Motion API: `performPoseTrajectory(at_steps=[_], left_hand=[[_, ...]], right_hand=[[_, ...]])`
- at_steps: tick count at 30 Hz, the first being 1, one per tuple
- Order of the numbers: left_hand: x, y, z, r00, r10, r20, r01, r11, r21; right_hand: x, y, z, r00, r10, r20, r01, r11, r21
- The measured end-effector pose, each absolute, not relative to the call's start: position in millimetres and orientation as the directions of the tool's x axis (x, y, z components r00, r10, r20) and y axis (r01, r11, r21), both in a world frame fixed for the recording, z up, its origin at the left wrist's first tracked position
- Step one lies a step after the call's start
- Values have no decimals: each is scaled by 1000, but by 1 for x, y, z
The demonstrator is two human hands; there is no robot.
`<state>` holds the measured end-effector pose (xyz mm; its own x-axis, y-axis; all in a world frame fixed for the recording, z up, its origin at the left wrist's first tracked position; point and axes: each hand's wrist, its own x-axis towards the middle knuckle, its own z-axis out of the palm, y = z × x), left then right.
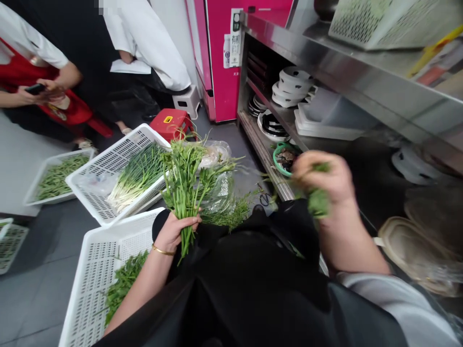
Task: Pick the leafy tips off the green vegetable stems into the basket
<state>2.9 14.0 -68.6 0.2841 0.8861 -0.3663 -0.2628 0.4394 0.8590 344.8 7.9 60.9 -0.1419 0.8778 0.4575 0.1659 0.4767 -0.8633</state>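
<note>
My left hand [176,230] is closed around the stems of a bunch of leafy green stalks [186,176], held upright over my lap in a black apron [253,270]. A gold bangle sits on that wrist. My right hand [323,176] is raised to the right and blurred; its fingers are pinched on a small clump of green leaves [318,201]. Below my left arm stands a white perforated basket [96,270] with loose picked greens [123,284] in it.
A second white basket [108,164] holds green onions [139,173]; a third basket [54,180] on the left holds more greens. Clear plastic bags [220,188] lie ahead. Steel shelves [325,58] with plates [291,86] run along the right. Two people stand at upper left beside a red stool [170,123].
</note>
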Motion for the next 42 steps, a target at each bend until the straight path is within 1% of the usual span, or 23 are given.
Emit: performPoseTrajectory(at_steps=[1,2,3,4,6,9,10,11,12,14,16,17,20,22,23,25,27,29,31,34,37,39,42], left_hand=[[-2,15,-71,279,886,-371,-267,443,856],[-6,15,-73,273,887,-372,-276,443,853],[-8,16,-74,269,888,-373,-288,444,848],[-10,16,-76,266,888,-375,-301,446,843],[-9,17,-78,266,888,-375,-320,449,834],[-6,18,-76,275,887,-370,-319,447,836],[-5,18,-75,282,887,-367,-314,446,838],[-3,18,-73,292,884,-364,-308,447,840],[-1,17,-71,305,880,-363,-302,452,840],[2,15,-67,343,867,-362,-290,464,837],[6,11,-62,387,849,-359,-272,478,836],[7,9,-61,408,840,-358,-262,484,835],[6,4,-60,451,821,-351,-245,492,835],[3,2,-63,454,820,-349,-239,490,839],[1,1,-65,449,821,-352,-234,488,841],[-3,1,-70,427,828,-363,-229,488,843],[-3,2,-74,402,837,-371,-235,486,842],[1,4,-74,396,844,-361,-252,478,842],[8,5,-70,411,848,-335,-265,463,846],[16,7,-60,437,849,-297,-272,439,856],[13,6,-54,437,850,-293,-296,444,846],[4,6,-53,434,848,-305,-311,459,832],[-11,7,-54,392,868,-306,-332,443,833]], right_hand=[[365,5,71,58,847,529,84,524,-848],[381,3,79,157,817,555,79,549,-832],[392,1,82,224,781,584,165,560,-812],[397,0,80,222,769,599,270,542,-796],[388,2,63,113,812,572,487,457,-744],[344,13,15,-210,923,322,647,378,-662],[326,17,0,-359,928,102,767,355,-535],[309,21,-13,-436,896,-78,843,377,-382],[293,25,-21,-479,868,-134,856,428,-289],[268,33,-26,-507,860,-64,854,491,-172],[252,42,-19,-514,854,85,845,521,-122],[247,47,-14,-524,844,113,840,534,-98],[243,59,-6,-599,799,54,798,601,-45],[251,61,-8,-658,753,9,749,655,-99],[257,61,-10,-691,723,-3,713,680,-173],[273,59,-17,-737,676,-5,618,670,-411],[289,57,-24,-705,709,21,522,539,-661],[302,55,-30,-583,811,38,455,365,-812],[311,54,-36,-438,898,50,419,253,-872],[319,57,-43,-255,964,75,374,170,-912],[329,62,-44,68,987,143,323,114,-940],[339,63,-37,233,948,215,320,134,-938],[356,57,-11,241,918,314,307,235,-922]])
